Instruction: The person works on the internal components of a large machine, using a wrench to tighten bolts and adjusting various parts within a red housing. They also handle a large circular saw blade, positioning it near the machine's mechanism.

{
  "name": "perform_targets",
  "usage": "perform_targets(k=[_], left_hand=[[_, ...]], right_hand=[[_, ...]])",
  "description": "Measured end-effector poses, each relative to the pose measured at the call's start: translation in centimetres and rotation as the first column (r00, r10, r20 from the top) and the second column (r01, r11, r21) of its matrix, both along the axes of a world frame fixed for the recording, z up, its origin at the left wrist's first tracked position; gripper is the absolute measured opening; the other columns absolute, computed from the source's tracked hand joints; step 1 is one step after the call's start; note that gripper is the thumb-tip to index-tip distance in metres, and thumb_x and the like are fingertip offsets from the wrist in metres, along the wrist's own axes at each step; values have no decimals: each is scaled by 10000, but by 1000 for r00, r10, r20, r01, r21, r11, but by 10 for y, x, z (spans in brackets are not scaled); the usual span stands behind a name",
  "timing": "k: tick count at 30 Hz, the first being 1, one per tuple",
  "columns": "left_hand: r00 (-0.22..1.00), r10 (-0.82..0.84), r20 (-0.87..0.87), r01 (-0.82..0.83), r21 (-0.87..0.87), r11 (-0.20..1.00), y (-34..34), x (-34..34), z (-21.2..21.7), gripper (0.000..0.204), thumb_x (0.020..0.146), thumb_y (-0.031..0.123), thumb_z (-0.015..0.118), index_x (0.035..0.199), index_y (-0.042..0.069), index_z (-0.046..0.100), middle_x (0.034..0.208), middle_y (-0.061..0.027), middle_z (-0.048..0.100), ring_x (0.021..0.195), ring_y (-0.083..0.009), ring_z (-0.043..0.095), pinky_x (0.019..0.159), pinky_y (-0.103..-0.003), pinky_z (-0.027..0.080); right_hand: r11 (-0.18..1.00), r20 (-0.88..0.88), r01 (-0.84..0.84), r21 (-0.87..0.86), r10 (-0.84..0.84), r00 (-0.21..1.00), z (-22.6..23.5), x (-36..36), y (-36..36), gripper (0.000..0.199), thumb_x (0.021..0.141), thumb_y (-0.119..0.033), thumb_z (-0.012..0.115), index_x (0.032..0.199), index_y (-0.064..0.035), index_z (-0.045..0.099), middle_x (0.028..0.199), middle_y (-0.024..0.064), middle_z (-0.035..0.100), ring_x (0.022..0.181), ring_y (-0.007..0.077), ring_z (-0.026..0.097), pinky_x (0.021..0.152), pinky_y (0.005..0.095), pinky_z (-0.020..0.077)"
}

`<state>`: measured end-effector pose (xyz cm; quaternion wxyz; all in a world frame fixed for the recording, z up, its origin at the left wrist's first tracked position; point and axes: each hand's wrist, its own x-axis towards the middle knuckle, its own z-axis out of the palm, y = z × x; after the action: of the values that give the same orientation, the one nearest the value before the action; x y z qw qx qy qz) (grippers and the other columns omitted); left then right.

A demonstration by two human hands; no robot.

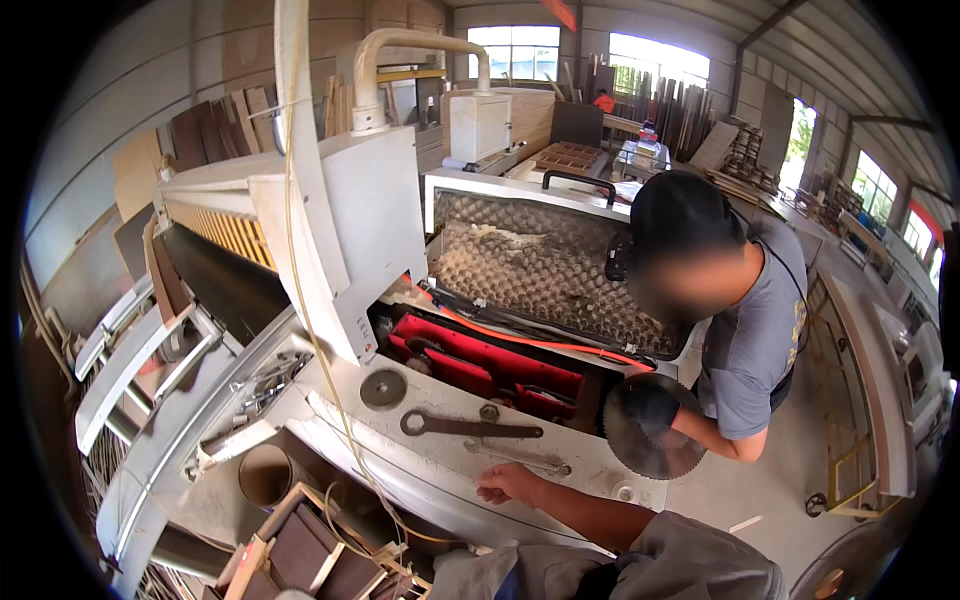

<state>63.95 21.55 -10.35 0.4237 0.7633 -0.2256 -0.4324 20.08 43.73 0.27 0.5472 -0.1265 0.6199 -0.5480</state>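
My right hand (510, 484) hangs over the front edge of the machine's pale ledge (400, 422), its fingers loosely curled with nothing visible in them. Just beyond it lie a large dark ring-ended wrench (475, 428) and a slimmer metal wrench (525, 459). A hex nut (489, 411) sits behind the large wrench, and a round metal flange (383, 390) rests farther left. My left hand is out of view. To the right, a co-worker's black-gloved hand (645, 405) holds a big circular saw blade (655, 455) beside the open machine.
The machine's raised cover (530, 260) has dusty bumpy foam lining. Below it is a red interior (480, 365) with an orange hose (540, 343) across. A thin tan hose (325, 370) hangs at left. Wood boxes (300, 550) stand below; a wheeled cart (850, 400) is at right.
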Motion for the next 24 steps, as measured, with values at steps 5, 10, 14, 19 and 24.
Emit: perform_targets(k=[5, 10, 14, 19, 24], left_hand=[[999, -37, 25, 35, 57, 998, 9, -11, 4, 422, 967, 351, 633, 1245, 33, 635, 1011, -76, 697, 741, -192, 626, 614, -316, 489], [998, -49, 45, 45, 80, 996, 28, -6, -7, 429, 976, 373, 621, 1244, 39, 637, 977, -66, 698, 681, -178, 615, 559, -298, 473], [997, -72, 1, 72, 14, 997, 48, -19, -14, 435, 983, 391, 612, 1244, 43, 639, 950, -59, 700, 633, -166, 607, 515, -284, 460], [871, -385, -305, 267, -363, 893, -25, -145, 45, 238, 1013, 266, 607, 845, 123, 519, 682, 46, 466, 575, -76, 458, 484, -244, 363], [557, -831, -2, 687, -561, 462, -67, -290, 179, 261, 997, 160, 528, 766, 39, 544, 609, -1, 498, 541, -69, 437, 506, -234, 353]], right_hand=[[998, -18, 64, 11, -64, 998, 2, 3, 7, 322, 970, -324, 684, 1147, -55, 691, 1006, 68, 732, 866, 159, 701, 764, 307, 575], [993, 5, 117, -17, -117, 993, -8, 2, 13, 278, 975, -316, 669, 1042, -52, 724, 933, 53, 728, 820, 147, 686, 739, 315, 572], [982, 27, 122, -141, -120, 992, -7, -18, 19, 245, 991, -293, 647, 1019, -60, 717, 923, 34, 728, 808, 134, 679, 739, 302, 561], [964, -4, 251, -87, -252, 968, 43, -32, 22, 277, 996, -296, 647, 1096, -43, 697, 973, 63, 731, 847, 154, 688, 799, 320, 558], [895, 14, 439, -78, -439, 898, 57, -38, 24, 335, 998, -296, 644, 1150, 2, 659, 1017, 109, 724, 914, 188, 689, 817, 332, 554]])
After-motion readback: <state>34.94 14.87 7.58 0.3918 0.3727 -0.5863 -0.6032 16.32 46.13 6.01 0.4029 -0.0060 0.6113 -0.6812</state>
